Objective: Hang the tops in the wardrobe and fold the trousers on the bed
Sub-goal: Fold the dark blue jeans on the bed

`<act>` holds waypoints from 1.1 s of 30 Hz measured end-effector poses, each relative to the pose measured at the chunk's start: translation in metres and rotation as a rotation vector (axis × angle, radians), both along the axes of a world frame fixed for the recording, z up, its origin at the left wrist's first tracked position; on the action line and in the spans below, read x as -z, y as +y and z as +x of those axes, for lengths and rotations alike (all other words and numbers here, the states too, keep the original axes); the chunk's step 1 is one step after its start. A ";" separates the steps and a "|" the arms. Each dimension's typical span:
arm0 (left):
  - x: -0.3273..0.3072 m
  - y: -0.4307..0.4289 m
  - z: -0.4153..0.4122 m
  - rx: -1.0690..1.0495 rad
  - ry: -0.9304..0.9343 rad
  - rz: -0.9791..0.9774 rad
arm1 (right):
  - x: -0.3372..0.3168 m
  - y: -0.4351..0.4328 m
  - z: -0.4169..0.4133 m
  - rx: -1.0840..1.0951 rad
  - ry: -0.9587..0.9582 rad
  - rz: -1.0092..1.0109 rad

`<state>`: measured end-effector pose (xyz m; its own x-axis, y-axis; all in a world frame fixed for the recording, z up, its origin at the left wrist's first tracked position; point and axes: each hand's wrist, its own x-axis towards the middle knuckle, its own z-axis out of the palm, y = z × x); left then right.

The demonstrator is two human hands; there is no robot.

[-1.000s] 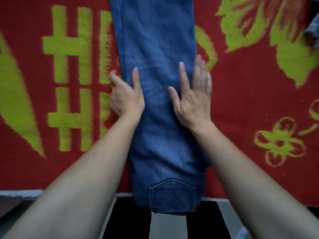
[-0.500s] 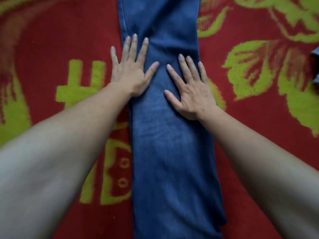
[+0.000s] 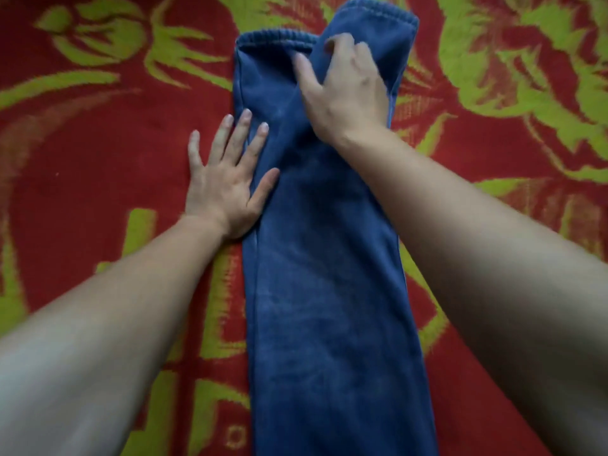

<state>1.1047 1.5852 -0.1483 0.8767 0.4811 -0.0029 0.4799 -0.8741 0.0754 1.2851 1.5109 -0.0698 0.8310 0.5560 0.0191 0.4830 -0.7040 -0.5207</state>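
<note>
My trousers [image 3: 329,291] are lying lengthwise on the red and green bedspread [image 3: 98,143], legs stacked, with the 2 hems [image 3: 273,39] at the far end. My left hand [image 3: 223,189] is pressing flat, fingers spread, half on the left seam and half on the bedspread. My right hand [image 3: 348,93] is gripping the upper leg [image 3: 391,51] near its hem, fingers curling into the cloth.
</note>
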 end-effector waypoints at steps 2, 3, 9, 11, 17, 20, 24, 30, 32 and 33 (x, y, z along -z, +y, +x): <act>0.002 0.004 0.001 0.014 -0.050 -0.007 | 0.010 0.023 0.011 0.105 0.154 -0.160; 0.002 0.004 0.001 0.016 -0.082 -0.008 | 0.016 0.028 0.013 0.136 0.185 -0.186; 0.005 0.005 -0.002 -0.043 -0.194 -0.059 | 0.015 0.016 0.013 0.191 0.086 -0.074; 0.007 0.005 -0.003 -0.124 -0.236 -0.044 | 0.005 0.018 0.011 0.218 0.029 0.139; 0.006 0.018 0.004 -0.625 -0.386 -0.057 | -0.021 0.043 -0.025 -0.081 -0.059 0.553; 0.006 0.020 0.003 -0.603 -0.382 -0.090 | -0.003 0.033 -0.035 -0.289 0.187 0.117; 0.001 0.021 0.001 -0.600 -0.332 -0.175 | 0.013 -0.010 -0.033 -0.203 -0.240 0.337; -0.012 0.030 0.004 -0.496 0.002 -0.339 | 0.048 -0.038 -0.021 -0.296 -0.019 -0.561; -0.014 0.032 0.005 -0.489 0.088 -0.331 | 0.049 -0.035 -0.019 -0.308 0.000 -0.570; -0.015 0.032 0.005 -0.488 0.117 -0.331 | 0.046 -0.035 -0.021 -0.301 -0.001 -0.545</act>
